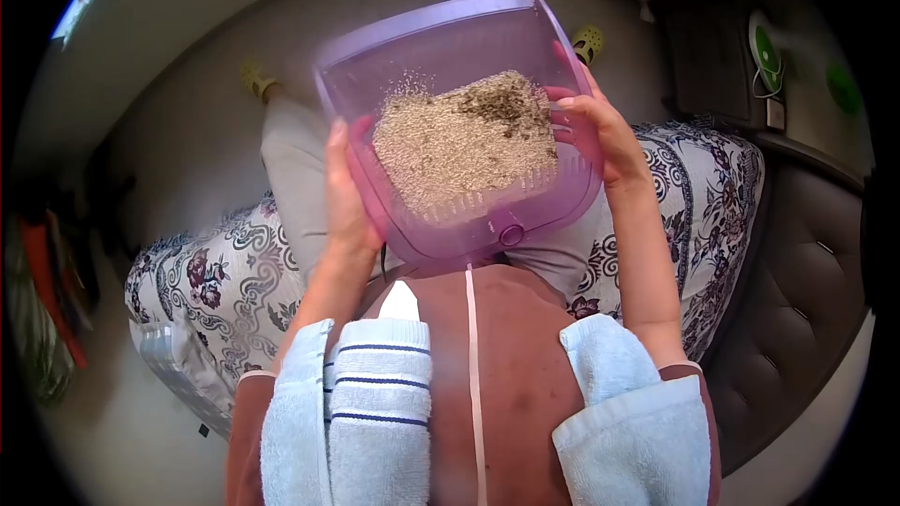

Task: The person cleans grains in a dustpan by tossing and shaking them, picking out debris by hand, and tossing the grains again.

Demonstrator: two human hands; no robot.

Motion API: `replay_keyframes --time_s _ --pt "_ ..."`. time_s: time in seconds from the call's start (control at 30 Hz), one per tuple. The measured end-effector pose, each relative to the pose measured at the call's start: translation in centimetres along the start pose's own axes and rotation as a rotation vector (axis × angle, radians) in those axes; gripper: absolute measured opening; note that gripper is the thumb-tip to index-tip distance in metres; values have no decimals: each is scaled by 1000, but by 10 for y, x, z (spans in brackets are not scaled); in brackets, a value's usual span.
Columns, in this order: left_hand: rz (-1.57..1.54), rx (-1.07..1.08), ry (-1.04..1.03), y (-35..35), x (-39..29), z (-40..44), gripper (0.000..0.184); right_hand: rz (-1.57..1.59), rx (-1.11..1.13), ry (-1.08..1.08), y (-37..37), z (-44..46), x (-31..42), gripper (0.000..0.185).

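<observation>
A translucent purple plastic bin [441,244] is held up in front of my chest, tilted so that its inside shows. Pale grains [450,145] lie in it, with a darker patch of bits at the upper right and a few grains scattered at the upper left. My left hand [349,187] grips the bin's left side, thumb up along the wall. On the right side, my right hand [605,136] is wrapped round the edge, its fingers partly seen through the plastic. A round button-like part [511,235] sits on the bin's near wall.
Beneath me is a patterned bedspread [211,272], beside a dark padded headboard [797,290]. A green and white device [766,52] stands at the upper right. Yellow-green clogs [255,80] are on my feet. Light blue towels [380,412] hang over my front.
</observation>
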State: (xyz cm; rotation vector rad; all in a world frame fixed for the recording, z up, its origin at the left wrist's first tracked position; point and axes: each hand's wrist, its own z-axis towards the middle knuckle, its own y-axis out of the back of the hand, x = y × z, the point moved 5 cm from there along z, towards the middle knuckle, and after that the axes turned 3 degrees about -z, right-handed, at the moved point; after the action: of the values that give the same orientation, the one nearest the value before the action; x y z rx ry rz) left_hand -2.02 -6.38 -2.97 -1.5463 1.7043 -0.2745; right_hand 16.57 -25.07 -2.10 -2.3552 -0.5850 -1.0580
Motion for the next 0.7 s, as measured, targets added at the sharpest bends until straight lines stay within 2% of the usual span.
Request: replay_keyframes --time_s 0.03,0.07,0.17,0.23,0.3,0.37,0.43,0.53,0.7 --pt "9 -45 5 3 -6 -5 53 -27 27 2 -3 1 1 68" --pt "30 7 -14 18 -10 -1 54 -11 10 11 -6 2 5 68" --pt "509 -162 -650 27 -72 -18 48 -83 47 38 -17 0 20 67" --pt "1004 -108 -1058 -7 -105 -37 40 -93 106 63 -29 -3 30 66" --pt "1302 312 -1007 -52 -107 -38 22 -124 167 62 -39 -7 36 68" --pt "1632 728 -837 -99 -83 -32 21 -171 237 52 -50 -9 41 71" --pt "1860 1008 -912 -118 -54 -18 21 -167 242 47 -61 -13 48 70" --pt "1861 1197 -967 -132 -25 0 18 -149 289 31 -64 -11 49 67" --pt "2000 1239 -1036 -140 -3 11 17 -164 365 14 -64 -11 52 65"
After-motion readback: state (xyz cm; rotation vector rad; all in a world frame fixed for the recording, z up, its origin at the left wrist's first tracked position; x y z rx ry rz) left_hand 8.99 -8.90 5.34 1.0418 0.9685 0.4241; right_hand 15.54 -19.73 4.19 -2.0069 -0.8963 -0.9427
